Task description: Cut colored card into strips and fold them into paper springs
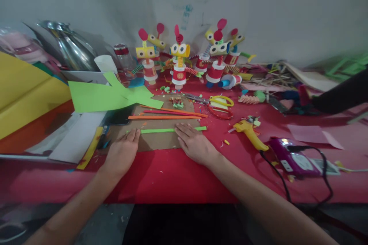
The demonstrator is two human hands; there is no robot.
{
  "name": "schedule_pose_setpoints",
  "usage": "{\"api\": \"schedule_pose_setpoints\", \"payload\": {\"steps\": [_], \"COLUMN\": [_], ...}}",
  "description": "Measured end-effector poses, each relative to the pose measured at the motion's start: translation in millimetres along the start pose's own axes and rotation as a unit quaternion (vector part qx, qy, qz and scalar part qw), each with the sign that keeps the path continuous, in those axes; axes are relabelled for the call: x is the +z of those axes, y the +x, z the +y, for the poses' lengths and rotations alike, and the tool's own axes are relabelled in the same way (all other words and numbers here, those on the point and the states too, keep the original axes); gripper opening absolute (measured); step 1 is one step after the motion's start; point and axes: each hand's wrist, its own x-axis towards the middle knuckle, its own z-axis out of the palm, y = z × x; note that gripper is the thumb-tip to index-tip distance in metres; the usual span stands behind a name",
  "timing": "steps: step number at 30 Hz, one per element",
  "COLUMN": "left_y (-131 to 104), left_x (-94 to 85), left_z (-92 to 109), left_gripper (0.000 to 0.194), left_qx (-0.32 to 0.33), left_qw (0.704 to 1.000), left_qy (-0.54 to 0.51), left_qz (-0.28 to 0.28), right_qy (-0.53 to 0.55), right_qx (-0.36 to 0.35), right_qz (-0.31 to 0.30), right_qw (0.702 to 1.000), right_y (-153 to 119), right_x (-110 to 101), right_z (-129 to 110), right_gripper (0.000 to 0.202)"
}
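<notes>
A narrow green paper strip lies across a piece of brown cardboard. At its left end are the bunched fingers of my left hand, closed and pressing the strip down. My right hand rests over the strip nearer its right end, fingers stretched out flat; the strip's tip shows beyond them. Just behind lie orange paper strips and a red paper strip. Folded paper springs sit at the cardboard's far side.
Scissors lie behind my right hand. To the right are a yellow glue gun with a cord and a purple device. Several paper-cup figures stand at the back. Green paper and a utility knife are left.
</notes>
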Motion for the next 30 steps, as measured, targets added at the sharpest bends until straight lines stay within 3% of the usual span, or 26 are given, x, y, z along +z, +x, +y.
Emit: {"api": "schedule_pose_setpoints", "payload": {"steps": [3, 9, 16, 21, 26, 30], "left_y": [-2.2, -9.4, -15.2, -15.5, -11.2, -4.4], "left_x": [0.9, 1.9, 4.0, 3.6, -6.7, -5.5], "left_z": [9.7, 29.2, 30.3, 29.9, 31.5, 30.0], "left_gripper": [0.052, 0.053, 0.059, 0.062, 0.045, 0.043], "left_qx": [-0.013, -0.08, -0.102, -0.078, -0.042, -0.014], "left_qw": [1.0, 0.993, 0.988, 0.989, 0.992, 0.992], "left_qy": [-0.015, -0.04, -0.072, -0.067, -0.054, -0.055], "left_qz": [0.008, 0.076, 0.096, 0.108, 0.107, 0.113], "right_qy": [0.007, 0.001, 0.001, -0.013, -0.006, -0.005], "right_qx": [0.003, 0.004, 0.002, 0.008, 0.01, 0.018], "right_qz": [0.005, 0.0, 0.0, -0.011, -0.032, -0.036], "right_qw": [1.0, 1.0, 1.0, 1.0, 0.999, 0.999], "right_y": [0.1, 0.4, 0.1, -0.1, 0.8, -1.0], "right_x": [0.5, -0.5, -0.2, -1.7, -10.3, -11.1], "right_z": [0.0, -0.5, 0.0, -0.4, -7.2, -8.5], "right_gripper": [0.043, 0.044, 0.046, 0.045, 0.044, 0.041]}}
